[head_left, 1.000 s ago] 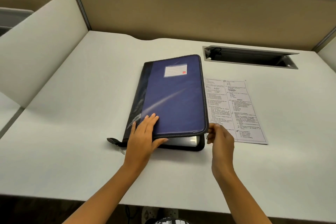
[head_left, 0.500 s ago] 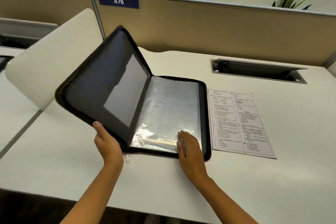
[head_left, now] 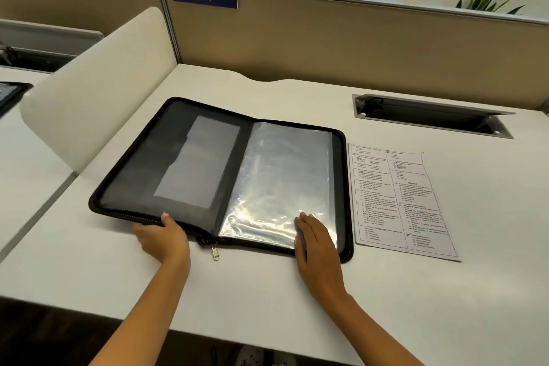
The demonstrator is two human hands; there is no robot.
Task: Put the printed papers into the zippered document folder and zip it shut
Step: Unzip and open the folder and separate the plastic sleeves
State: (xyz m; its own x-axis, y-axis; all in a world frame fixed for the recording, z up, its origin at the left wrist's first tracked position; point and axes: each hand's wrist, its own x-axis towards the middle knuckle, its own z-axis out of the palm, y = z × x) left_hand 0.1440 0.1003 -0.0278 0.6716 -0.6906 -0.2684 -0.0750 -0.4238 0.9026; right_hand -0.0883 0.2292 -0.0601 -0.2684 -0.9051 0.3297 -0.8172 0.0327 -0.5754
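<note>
Meanwhile, printed papers (head_left: 401,199) lay just right of the open folder (head_left: 219,175), nearest the flat, empty right hand (head_left: 316,235); left hand (head_left: 162,235) gripped the cover's edge.

The room is bright and evenly lit, daylight seeming to come from the window strip along the top edge, so the white counter (head_left: 267,291) carries only faint, soft shadows beneath each hand and along the near edge of the folder (head_left: 190,175). Glare flares white across the clear plastic sleeves (head_left: 279,187), strongest low down near the right hand (head_left: 318,238). The wide lens bows the partition (head_left: 356,47) and stretches the corners, and the printed sheet (head_left: 401,199) is too soft to read.
</note>
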